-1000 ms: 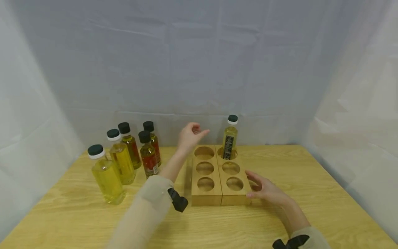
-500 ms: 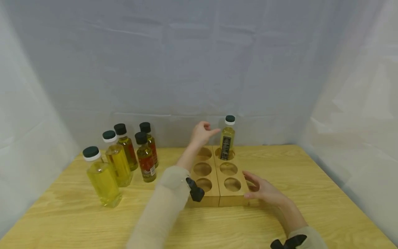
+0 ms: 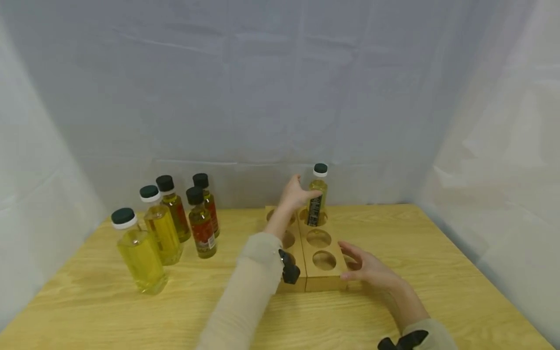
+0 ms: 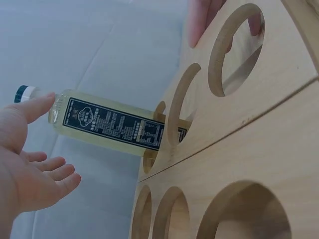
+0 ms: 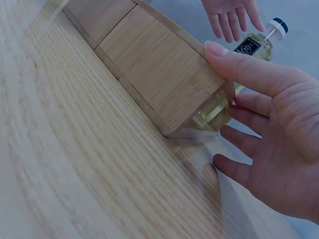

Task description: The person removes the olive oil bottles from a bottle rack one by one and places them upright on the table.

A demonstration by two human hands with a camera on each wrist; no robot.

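A wooden rack with six round holes lies mid-table. One pale-yellow oil bottle with a dark label and a dark cap stands in its far right hole. My left hand reaches over the rack's left row. In the left wrist view that left hand is spread, thumb tip against the neck of the bottle, fingers straight. My right hand lies flat against the rack's right side near the front corner. The right wrist view shows the right hand with its thumb on the edge of the rack.
Several oil bottles stand at the table's back left: a large yellow one nearest, another yellow one behind it, and darker red-labelled ones. White cloth walls close in the wooden table on three sides.
My left hand has moved right from above the rack's far left hole to the standing bottle and now touches it. The right hand has stayed at the rack's side.
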